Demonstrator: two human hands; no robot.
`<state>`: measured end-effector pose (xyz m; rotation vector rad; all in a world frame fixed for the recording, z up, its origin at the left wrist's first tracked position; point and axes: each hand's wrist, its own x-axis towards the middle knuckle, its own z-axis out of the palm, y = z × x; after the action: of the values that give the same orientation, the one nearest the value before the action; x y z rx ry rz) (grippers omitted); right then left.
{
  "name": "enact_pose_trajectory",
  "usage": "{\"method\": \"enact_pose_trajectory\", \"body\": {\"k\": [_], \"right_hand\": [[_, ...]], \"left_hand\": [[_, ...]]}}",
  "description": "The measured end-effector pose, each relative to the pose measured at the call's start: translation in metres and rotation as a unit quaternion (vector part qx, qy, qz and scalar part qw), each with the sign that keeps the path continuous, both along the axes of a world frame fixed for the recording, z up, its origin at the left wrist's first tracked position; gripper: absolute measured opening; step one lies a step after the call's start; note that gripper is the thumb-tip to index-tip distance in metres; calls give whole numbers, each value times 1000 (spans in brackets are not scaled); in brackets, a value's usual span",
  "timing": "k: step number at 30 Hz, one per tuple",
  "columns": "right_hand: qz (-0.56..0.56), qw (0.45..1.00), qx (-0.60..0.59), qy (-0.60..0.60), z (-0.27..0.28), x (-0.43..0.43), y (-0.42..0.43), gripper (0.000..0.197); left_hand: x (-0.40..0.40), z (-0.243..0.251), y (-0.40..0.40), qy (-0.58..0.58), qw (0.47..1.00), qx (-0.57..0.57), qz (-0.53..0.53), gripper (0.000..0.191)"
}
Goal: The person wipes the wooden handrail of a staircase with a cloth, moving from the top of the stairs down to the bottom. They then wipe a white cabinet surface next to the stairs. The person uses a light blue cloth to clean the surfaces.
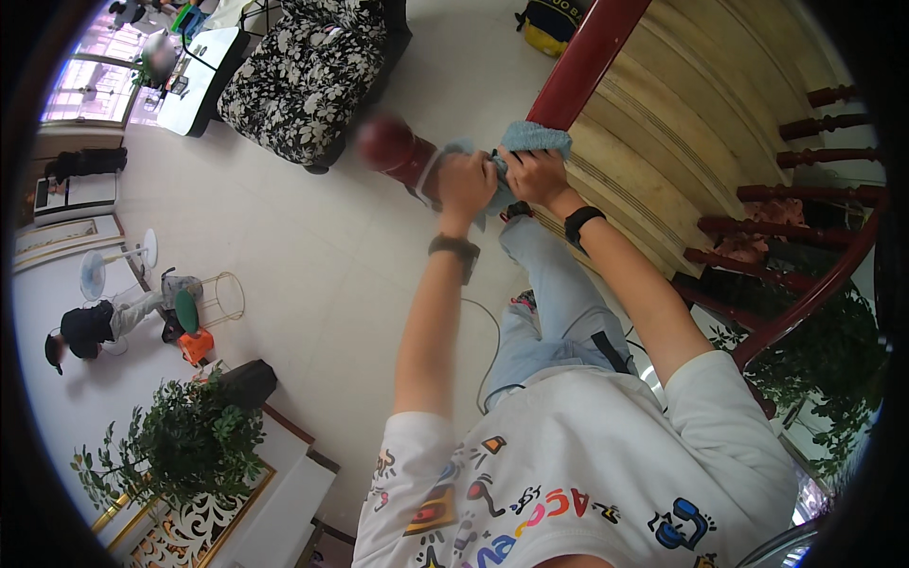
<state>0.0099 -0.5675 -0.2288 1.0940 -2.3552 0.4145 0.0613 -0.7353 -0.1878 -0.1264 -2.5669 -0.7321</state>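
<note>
A dark red newel post with a ball top stands before me, where a red handrail ends. My left hand is curled against the post's side and grips light blue towelling cloth. On the handrail's near end, my right hand presses a thick fold of this cloth, its fingers bent over it. Cloth also hangs below and between both hands. Whether it is one piece or two, I cannot tell. Both wrists wear dark bands.
Pale stone stairs curve along the right, with red balusters beyond. A floral-covered seat stands past the post. To the left are a green stool, a potted plant and another person. A cable runs along the floor near my legs.
</note>
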Motion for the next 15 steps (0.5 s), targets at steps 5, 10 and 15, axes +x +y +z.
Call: {"method": "enact_pose_trajectory", "body": {"k": [5, 10, 15], "right_hand": [[20, 1000, 1, 17, 18, 3, -8, 36], [23, 999, -6, 29, 11, -3, -14, 36], [26, 1000, -1, -6, -18, -9, -9, 34]], "left_hand": [[3, -1, -5, -5, 1000, -7, 13, 12], [3, 2, -6, 3, 998, -23, 60, 12], [0, 10, 2, -11, 993, -68, 98, 12]]}}
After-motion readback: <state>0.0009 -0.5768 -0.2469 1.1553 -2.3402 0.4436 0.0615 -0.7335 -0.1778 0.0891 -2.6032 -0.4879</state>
